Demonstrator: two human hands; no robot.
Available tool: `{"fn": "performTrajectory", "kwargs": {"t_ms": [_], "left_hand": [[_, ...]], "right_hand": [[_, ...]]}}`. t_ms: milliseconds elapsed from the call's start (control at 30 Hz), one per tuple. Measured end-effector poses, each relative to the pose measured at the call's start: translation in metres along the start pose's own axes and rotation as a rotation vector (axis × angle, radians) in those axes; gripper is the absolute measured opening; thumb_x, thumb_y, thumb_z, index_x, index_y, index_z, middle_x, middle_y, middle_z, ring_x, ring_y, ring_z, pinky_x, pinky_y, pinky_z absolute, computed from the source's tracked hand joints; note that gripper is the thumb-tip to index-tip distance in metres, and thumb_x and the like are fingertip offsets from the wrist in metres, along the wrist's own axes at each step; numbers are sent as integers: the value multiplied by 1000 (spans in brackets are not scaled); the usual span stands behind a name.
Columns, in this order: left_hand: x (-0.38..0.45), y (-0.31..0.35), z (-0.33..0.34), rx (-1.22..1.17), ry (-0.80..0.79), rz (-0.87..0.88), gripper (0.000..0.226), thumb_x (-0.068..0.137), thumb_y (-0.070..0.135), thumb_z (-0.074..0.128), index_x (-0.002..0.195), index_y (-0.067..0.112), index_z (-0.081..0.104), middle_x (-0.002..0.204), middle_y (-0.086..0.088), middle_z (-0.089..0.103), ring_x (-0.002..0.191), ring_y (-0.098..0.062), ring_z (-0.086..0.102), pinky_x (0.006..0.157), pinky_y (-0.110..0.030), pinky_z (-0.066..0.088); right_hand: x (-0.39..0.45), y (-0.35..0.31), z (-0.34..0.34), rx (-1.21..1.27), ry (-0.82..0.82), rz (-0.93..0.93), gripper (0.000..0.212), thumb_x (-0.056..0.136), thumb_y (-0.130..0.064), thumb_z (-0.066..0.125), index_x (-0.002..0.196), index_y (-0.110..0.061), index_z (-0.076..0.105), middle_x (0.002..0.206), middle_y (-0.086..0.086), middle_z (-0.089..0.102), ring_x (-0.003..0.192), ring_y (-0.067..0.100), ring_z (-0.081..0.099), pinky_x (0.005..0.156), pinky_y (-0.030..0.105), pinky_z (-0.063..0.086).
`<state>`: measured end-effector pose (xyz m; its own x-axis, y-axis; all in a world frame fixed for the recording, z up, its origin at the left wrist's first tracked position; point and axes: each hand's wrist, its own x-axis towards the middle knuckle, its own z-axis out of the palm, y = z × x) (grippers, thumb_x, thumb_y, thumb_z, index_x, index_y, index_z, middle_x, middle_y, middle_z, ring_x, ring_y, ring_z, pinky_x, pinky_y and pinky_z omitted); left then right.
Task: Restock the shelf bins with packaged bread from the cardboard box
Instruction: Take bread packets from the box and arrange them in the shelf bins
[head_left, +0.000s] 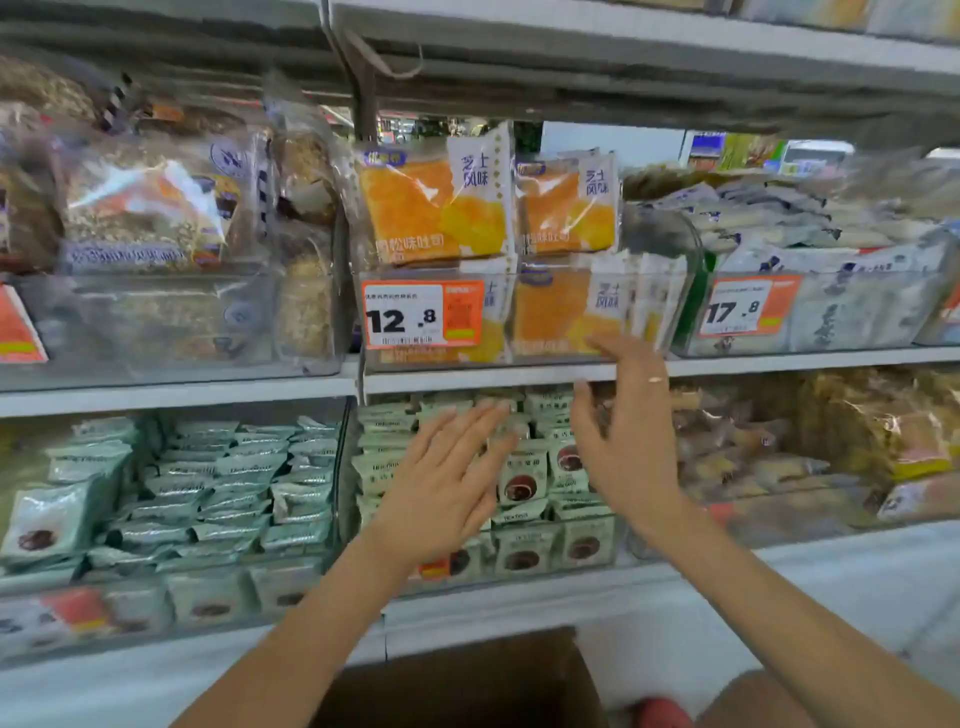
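Note:
Orange-and-white packaged bread (435, 208) stands upright in a clear shelf bin (524, 358) marked with a 12.8 price tag (422, 313). My right hand (626, 431) is raised just below that bin's front right corner, fingers spread and holding nothing; whether its fingertips touch the bin I cannot tell. My left hand (449, 475) hovers flat and empty in front of the pale green snack packets (524, 483) on the shelf below. The brown cardboard box (467, 680) sits low in front of me, its inside hidden from view.
Clear bins of bagged bread (150, 208) fill the left of the upper shelf; grey packets (810, 228) with a 17.8 tag lie to the right. Green packets (208, 483) fill the lower left bin, and brown bagged goods (831, 441) the lower right. A metal shelf (571, 62) overhangs above.

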<state>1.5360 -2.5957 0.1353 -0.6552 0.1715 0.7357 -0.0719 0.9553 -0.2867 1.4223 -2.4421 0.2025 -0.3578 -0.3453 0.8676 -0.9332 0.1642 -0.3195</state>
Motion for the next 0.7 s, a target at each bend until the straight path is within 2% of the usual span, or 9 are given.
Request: {"fn": "performTrajectory", "kwargs": {"t_ms": [67,167,200,233,267,333,500,600,700], "left_hand": [[-50,27,16,-93,-213,-3,33,85,23,45,116,11,50,119,-12,61,109,-26,54,91,-34,39],[-123,61,29,-294,-540,-188,32,75,24,48,106,19,58,102,-2,68,89,-18,67,75,-28,53],[-146,72,33,-325,-641,-246,37,76,21,50,111,18,61,107,-2,67,94,-19,68,77,-28,54],[-165,80,34,-336,-762,-302,41,83,17,49,123,15,58,119,-3,62,106,-21,64,88,-30,52],[-187,86,35,-338,-890,-370,45,91,15,46,136,15,46,133,-3,52,121,-22,54,100,-32,44],[-233,96,41,-354,-1043,-483,49,99,19,38,147,19,28,146,-1,38,132,-19,39,108,-30,33],[-325,112,56,-445,-1297,-777,50,98,27,41,147,23,29,141,-2,43,128,-20,43,103,-32,38],[-362,121,59,-507,-1436,-883,43,96,30,44,138,18,39,135,-7,49,122,-24,48,97,-31,41],[-385,128,63,-586,-1447,-1009,42,96,29,47,135,16,42,132,-9,52,118,-26,50,96,-33,43]], "right_hand": [[-69,4,13,-27,-146,32,24,89,-17,46,113,-15,49,108,5,55,100,16,49,86,25,39],[-161,10,31,-79,-512,246,27,87,-12,55,113,-18,54,111,1,57,102,17,54,86,28,44],[-190,13,37,-105,-653,303,28,90,-15,53,117,-21,52,115,-1,56,106,16,53,89,28,44],[-214,17,42,-123,-794,338,29,92,-18,50,121,-23,49,119,-3,53,110,15,51,92,27,42],[-237,21,47,-137,-925,361,30,94,-21,47,123,-25,45,122,-5,51,113,14,49,94,28,41],[-275,28,61,-150,-1137,395,31,95,-22,45,125,-27,42,125,-4,49,115,17,48,94,33,43],[-349,34,110,-150,-1574,608,48,94,-26,52,138,-17,34,136,11,44,120,30,47,97,45,46],[-382,25,145,-89,-1698,734,57,95,-27,52,144,-11,28,142,16,37,125,35,44,97,42,44],[-411,14,178,2,-1737,849,49,93,-28,53,136,-11,37,134,14,44,117,33,50,92,38,45]]}}
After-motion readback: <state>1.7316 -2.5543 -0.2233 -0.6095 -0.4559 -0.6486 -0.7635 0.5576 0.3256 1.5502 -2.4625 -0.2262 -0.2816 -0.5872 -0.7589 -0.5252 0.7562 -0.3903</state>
